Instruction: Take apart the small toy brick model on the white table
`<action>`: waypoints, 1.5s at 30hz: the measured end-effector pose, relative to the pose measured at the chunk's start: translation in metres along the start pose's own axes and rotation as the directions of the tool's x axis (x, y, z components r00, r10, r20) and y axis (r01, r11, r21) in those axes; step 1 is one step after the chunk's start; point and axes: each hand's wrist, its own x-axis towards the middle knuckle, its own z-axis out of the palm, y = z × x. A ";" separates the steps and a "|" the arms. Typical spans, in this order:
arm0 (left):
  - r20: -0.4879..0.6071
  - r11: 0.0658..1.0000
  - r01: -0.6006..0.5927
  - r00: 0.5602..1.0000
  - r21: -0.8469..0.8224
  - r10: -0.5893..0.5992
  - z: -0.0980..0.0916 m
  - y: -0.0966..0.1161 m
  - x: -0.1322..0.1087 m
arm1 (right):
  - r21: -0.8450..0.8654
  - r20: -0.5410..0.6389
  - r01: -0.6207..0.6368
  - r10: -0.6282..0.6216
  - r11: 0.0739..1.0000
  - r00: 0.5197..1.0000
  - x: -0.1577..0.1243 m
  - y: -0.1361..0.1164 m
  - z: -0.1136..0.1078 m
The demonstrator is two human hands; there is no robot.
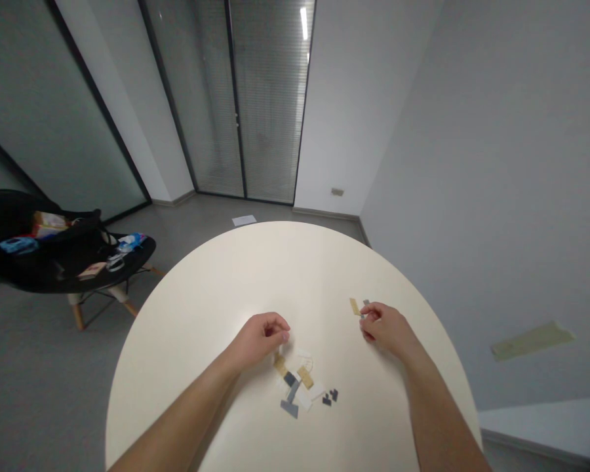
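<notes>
A round cream table (216, 288) fills the lower middle of the view. My left hand (261, 337) rests on it with fingers curled in a pinch on a tiny pale piece I cannot name. Just below that hand lies a small heap of flat bricks (299, 387) in tan, grey, white and dark blue. My right hand (384, 328) is further right, fingers closed on a small grey brick (365, 303). A tan flat piece (354, 306) lies on the table touching or right beside that hand's fingertips.
A black chair (54, 262) with a bag and assorted small items stands on the grey floor at the left. Glass doors with blinds (255, 98) are straight ahead. A sheet of paper (244, 220) lies on the floor beyond the table. White walls close the right side.
</notes>
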 end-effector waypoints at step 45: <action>0.437 0.796 -0.292 0.899 0.530 0.038 -0.018 0.023 -0.013 | -0.159 0.012 0.002 -0.001 0.987 1.000 -0.005 -0.005 0.005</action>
